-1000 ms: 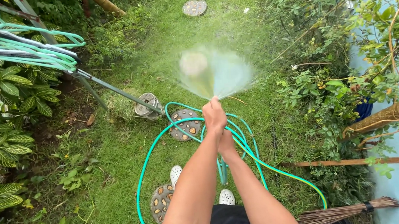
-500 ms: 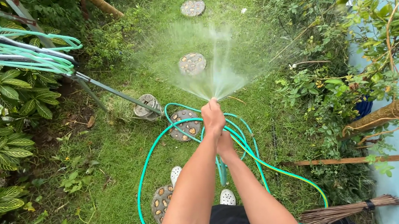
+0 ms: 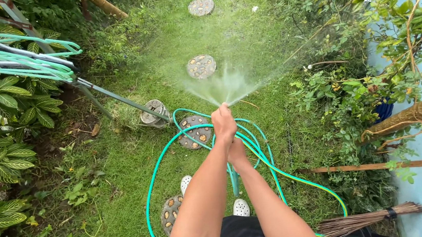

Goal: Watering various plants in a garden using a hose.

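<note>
My left hand (image 3: 223, 123) is stretched out ahead, closed over the end of a green garden hose (image 3: 159, 162), and a wide fan of water (image 3: 228, 83) sprays forward from it over the grass. Just behind and beneath it, my right hand (image 3: 237, 154) grips the same hose lower down. The hose loops on the lawn around my feet in white clogs (image 3: 239, 207) and trails off to the lower right.
Round pebbled stepping stones (image 3: 201, 66) run up the lawn. A metal stand with green hangers (image 3: 14, 55) leans at upper left among leafy plants. Shrubs, a trunk (image 3: 416, 111) and a light blue wall line the right; a twig broom (image 3: 367, 219) lies at lower right.
The spray has spread from a tight blurred burst into a wider, thinner fan reaching farther over the grass. Both hands stay on the hose in nearly the same place.
</note>
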